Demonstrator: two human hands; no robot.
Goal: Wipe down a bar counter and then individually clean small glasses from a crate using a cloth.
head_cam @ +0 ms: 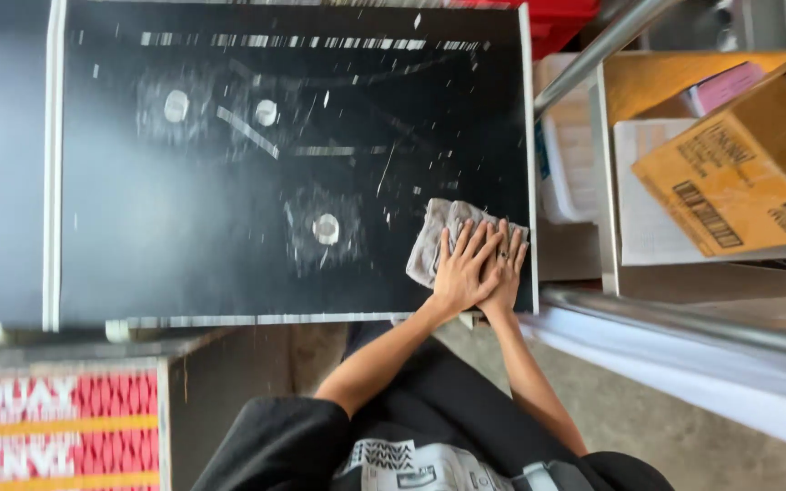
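- The grey cloth [443, 238] lies crumpled on the black glossy panel [229, 227], close to the panel's white right edge strip [529, 155] and a little above its near edge.
- The cloth's long axis runs slantwise, from its lower left end near the panel's near edge up toward the right edge strip; its upper right part is hidden beneath the hands.
- It looks soft, folded over itself into a thick wad, pale grey-beige with creases; the picture is motion-blurred, so finer texture cannot be told.
- The left hand [462, 270] lies flat with fingers spread, stacked on the right hand [506, 273], both pressing down on the cloth; neither is curled round it, and the fingers point away from the person, toward the far side of the panel.
- On the panel, left of the cloth, sit three small round white spots [326, 228], each ringed by a hazy smear, with streaky reflections across the surface.
- Right of the panel, beyond the edge strip, stand a metal rail [593, 50] and a yellow-brown cardboard box [730, 173] on a shelf.
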